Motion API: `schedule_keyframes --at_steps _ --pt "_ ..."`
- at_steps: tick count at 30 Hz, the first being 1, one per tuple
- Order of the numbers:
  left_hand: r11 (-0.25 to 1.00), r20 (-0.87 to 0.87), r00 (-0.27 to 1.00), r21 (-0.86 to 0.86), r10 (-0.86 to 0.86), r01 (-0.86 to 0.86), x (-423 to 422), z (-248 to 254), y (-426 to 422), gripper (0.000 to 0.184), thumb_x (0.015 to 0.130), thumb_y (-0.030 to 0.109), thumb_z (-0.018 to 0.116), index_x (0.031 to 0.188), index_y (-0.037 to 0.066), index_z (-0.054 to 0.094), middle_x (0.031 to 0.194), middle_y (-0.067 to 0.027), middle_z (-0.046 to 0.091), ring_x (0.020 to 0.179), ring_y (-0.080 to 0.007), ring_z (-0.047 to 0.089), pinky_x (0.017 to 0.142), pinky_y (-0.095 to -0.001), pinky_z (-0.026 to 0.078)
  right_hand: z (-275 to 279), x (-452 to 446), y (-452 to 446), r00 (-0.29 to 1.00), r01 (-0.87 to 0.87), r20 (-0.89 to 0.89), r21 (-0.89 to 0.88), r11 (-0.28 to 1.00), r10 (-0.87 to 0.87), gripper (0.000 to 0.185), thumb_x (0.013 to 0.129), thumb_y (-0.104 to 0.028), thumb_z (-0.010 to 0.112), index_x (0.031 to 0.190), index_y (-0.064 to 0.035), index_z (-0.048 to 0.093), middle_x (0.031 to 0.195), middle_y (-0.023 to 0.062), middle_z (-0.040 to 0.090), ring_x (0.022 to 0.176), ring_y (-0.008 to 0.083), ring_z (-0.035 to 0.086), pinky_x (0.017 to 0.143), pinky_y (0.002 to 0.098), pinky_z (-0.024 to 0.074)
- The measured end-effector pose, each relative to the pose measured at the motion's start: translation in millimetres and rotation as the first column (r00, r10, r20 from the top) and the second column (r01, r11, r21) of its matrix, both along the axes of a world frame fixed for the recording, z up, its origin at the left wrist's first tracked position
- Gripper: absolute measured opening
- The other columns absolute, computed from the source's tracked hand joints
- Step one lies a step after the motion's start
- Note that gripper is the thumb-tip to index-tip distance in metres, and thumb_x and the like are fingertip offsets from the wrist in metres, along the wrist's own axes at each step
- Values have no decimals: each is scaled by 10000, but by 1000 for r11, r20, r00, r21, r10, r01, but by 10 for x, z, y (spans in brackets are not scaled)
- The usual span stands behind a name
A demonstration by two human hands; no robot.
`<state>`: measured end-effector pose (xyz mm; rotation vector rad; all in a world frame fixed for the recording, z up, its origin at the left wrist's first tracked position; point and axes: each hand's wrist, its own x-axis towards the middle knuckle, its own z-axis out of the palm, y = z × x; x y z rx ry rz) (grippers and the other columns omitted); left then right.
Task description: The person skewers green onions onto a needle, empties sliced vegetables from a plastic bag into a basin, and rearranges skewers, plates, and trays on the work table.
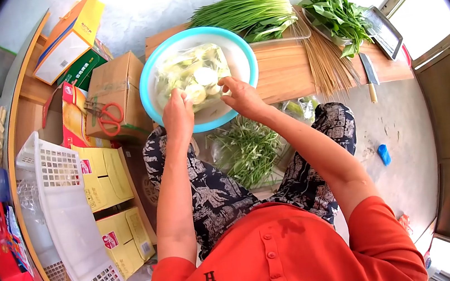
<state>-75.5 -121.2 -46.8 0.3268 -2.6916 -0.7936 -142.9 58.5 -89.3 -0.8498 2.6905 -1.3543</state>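
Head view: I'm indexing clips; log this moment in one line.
left hand: at clear bag | right hand: at clear bag | bag contents: pale slices | bag place: inside blue-rimmed basin

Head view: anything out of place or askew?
The knife overhangs the wooden board handle-first and might get knocked off; thin sticks overhang too. A blue item lies stray on the floor.

before you, at the left end of the table (284, 74), is a basin (144, 88), a bag (185, 69) inside; rightward come chives (249, 14), skewers (325, 61), leaves (336, 14) and a knife (369, 69). cartons (115, 92) stand left of you, stems (251, 151) between your knees (336, 124).
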Motion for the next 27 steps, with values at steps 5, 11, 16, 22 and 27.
schedule_keyframes --at_steps 5,11,16,22,27 --pt "985 73 996 -163 -48 60 -22 18 42 209 772 145 669 899 8 574 888 -173 624 823 -360 598 691 -425 458 43 10 138 1000 -19 -4 -59 998 19 266 797 -110 600 1053 -56 549 958 110 583 826 273 597 739 369 469" --pt "993 -105 993 90 -61 71 -100 -142 -34 189 782 163 640 841 -3 570 800 -172 621 728 -325 602 654 -392 456 -36 24 327 1000 25 7 -144 989 -24 140 812 -90 566 947 -53 578 935 120 590 823 311 595 711 397 475" --pt "969 -87 994 234 -63 82 -256 8 -44 189 788 160 626 768 1 526 626 -108 558 569 -201 514 573 -332 425 -151 -29 514 985 166 -11 -258 952 -174 104 825 -58 583 927 -48 603 852 95 598 687 239 592 630 329 474" --pt "939 -175 976 292 -132 180 -693 353 -103 196 793 151 638 707 34 507 556 -23 443 534 -110 397 510 -292 350 -89 -67 584 980 178 -52 -193 965 -191 165 819 -113 616 973 -63 583 885 79 596 686 218 582 632 337 468" --pt "749 -223 960 603 -172 274 -880 749 -93 142 872 124 610 742 93 563 632 82 465 560 -11 393 503 -178 290 16 -79 569 981 178 -50 -175 968 -189 314 781 -175 667 1058 -85 549 998 92 578 797 273 594 676 393 479"
